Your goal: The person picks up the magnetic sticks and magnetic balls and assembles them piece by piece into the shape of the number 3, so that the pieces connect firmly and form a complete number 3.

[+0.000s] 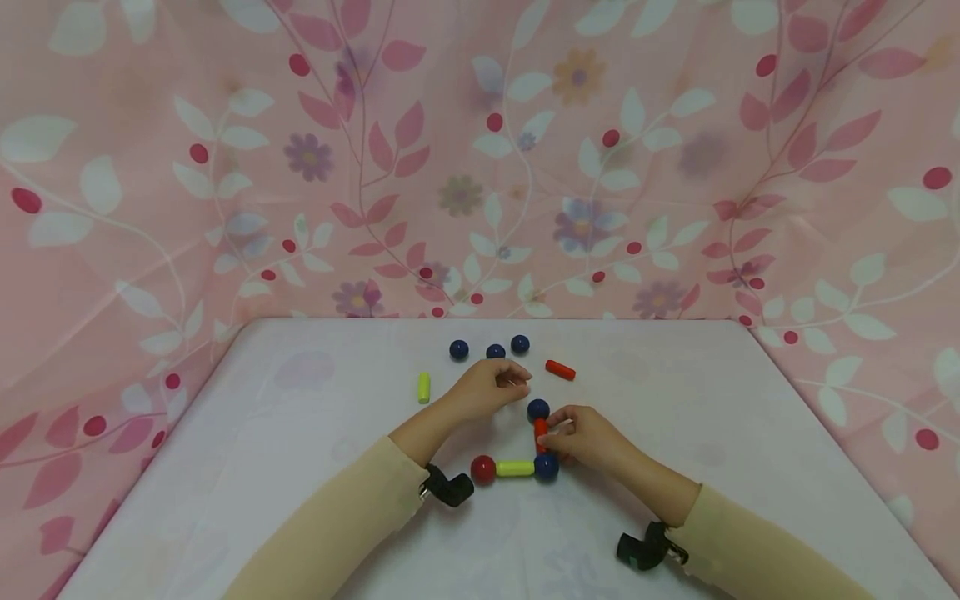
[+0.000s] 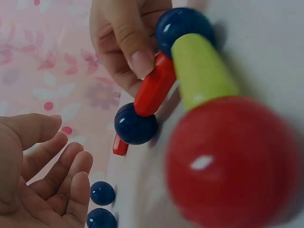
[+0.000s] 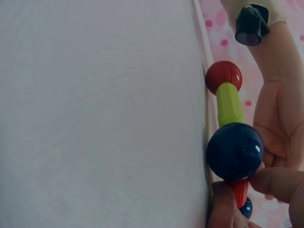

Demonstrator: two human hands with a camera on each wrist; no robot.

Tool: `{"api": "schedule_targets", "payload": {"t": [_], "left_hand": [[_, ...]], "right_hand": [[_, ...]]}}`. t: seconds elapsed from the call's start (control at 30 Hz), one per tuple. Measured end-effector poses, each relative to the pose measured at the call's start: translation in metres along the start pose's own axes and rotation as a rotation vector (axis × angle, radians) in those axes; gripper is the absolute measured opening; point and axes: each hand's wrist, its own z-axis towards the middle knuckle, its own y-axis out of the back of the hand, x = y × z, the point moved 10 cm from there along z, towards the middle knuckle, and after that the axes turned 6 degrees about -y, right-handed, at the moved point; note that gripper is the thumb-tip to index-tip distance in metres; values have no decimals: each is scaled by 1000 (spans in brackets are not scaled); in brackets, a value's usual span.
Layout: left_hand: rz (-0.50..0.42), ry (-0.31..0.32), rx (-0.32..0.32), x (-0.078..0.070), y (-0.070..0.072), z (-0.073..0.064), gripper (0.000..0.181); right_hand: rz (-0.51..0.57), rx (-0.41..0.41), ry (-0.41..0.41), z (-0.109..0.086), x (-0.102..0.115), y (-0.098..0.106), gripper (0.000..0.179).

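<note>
An L-shaped chain of toy balls and rods lies on the table. A red ball (image 1: 483, 469) joins a yellow-green rod (image 1: 515, 469), which meets a blue ball (image 1: 546, 467) at the corner. From that corner a red rod (image 2: 156, 85) runs away to another blue ball (image 1: 537, 410). My right hand (image 1: 588, 437) pinches the red rod from the right side, thumb and fingers against it. To the left of the far blue ball is my left hand (image 1: 487, 387), fingers loosely bent and holding nothing; the left wrist view shows its palm and spread fingers.
Three loose blue balls, one (image 1: 459, 350) leftmost, lie toward the table's back, one partly behind my left hand. A loose yellow-green rod (image 1: 423, 388) is at left, a loose red rod (image 1: 560, 370) at right. Flowered pink cloth (image 1: 465, 167) hangs behind the white table (image 1: 247, 442).
</note>
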Motion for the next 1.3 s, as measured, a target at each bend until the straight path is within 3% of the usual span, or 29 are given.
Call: {"api": "schedule_targets", "payload": {"t": [0.37, 0.57, 0.9, 1.3], "left_hand": [[8, 0, -31, -3, 0, 45, 31], [-56, 35, -76, 8, -9, 63, 30], [-77, 43, -66, 23, -29, 77, 29], [-2, 84, -99, 34, -42, 86, 26]], "right_hand": [[9, 2, 24, -1, -1, 0, 30], [7, 7, 38, -4, 0, 0, 32], [24, 8, 50, -7, 0, -1, 31], [25, 29, 102, -5, 1, -2, 30]]}}
